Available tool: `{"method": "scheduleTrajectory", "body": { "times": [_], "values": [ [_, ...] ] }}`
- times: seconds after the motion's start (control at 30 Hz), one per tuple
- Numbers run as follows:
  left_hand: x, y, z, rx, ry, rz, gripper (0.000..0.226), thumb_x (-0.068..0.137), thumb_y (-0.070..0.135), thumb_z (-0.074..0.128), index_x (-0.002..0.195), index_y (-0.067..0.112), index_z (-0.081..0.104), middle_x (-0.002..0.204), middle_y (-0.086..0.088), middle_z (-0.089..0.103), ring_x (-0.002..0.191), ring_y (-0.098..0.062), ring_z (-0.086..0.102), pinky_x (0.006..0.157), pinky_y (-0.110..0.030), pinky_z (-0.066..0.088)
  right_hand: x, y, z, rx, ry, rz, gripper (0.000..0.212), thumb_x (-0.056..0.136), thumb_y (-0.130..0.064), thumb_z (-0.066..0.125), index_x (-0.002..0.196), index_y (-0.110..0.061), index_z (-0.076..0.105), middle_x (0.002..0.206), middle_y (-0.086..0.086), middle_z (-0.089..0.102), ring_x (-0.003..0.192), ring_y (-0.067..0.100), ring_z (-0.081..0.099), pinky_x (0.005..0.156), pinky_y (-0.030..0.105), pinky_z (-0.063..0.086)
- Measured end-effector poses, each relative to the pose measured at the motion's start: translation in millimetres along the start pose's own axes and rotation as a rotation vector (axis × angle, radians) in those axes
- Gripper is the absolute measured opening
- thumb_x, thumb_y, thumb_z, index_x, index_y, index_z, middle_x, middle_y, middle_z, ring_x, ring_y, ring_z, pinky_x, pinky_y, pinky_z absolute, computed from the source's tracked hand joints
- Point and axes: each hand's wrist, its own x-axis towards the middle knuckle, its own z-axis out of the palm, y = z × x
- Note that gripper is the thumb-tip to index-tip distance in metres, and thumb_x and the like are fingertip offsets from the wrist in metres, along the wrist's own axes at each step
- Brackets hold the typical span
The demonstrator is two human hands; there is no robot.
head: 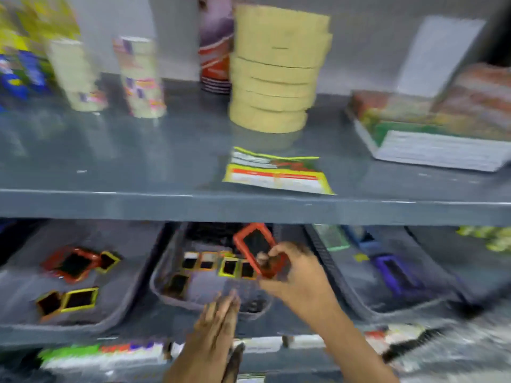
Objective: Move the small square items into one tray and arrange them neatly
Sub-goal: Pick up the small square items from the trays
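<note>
Three grey trays sit on the lower shelf. The middle tray holds a row of small black squares with white, orange and yellow borders and one more square in front. My right hand is shut on a larger red-bordered black patch held tilted above that row. My left hand is flat with its fingers together at the tray's front rim, holding nothing. The left tray holds a red-bordered patch and small yellow and orange squares. The frame is blurred.
The right tray holds a blue-bordered patch and a green-edged piece. The upper shelf overhangs the trays and carries stacked tape rolls, a leaflet, cans and notebooks. Labels run along the lower shelf edge.
</note>
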Motion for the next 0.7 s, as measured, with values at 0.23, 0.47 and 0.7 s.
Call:
{"method": "scheduleTrajectory", "body": {
  "times": [0.23,0.47,0.7],
  "values": [
    [77,148,59,-0.166,-0.306,0.225,0.057,0.077,0.028,0.047,0.133,0.019,0.054,0.142,0.006,0.053,0.129,-0.013,0.051,0.095,-0.032,0.052,-34,135,-132,-0.250,0.130,0.497,0.042,0.055,-0.040,0.081,0.090,-0.027,0.061,0.082,-0.004,0.064,0.082,0.025,0.062,0.072,0.034,0.050],
    [115,198,93,-0.048,-0.554,0.173,0.069,0.074,0.039,0.049,0.138,0.013,0.051,0.145,-0.001,0.049,0.135,-0.020,0.045,0.107,-0.035,0.042,-19,185,-122,-0.574,-0.124,0.568,0.024,0.082,-0.028,0.054,0.102,-0.021,0.065,0.101,0.007,0.072,0.096,0.031,0.068,0.074,0.034,0.050],
    [108,202,94,-0.012,-0.520,0.135,0.073,0.082,0.038,0.055,0.146,0.009,0.037,0.152,-0.006,0.039,0.140,-0.024,0.037,0.110,-0.041,0.036,-12,198,-113,-0.685,-0.205,0.543,0.029,0.090,-0.029,0.044,0.113,-0.027,0.063,0.108,0.006,0.071,0.100,0.030,0.067,0.077,0.038,0.052]
  ]
}}
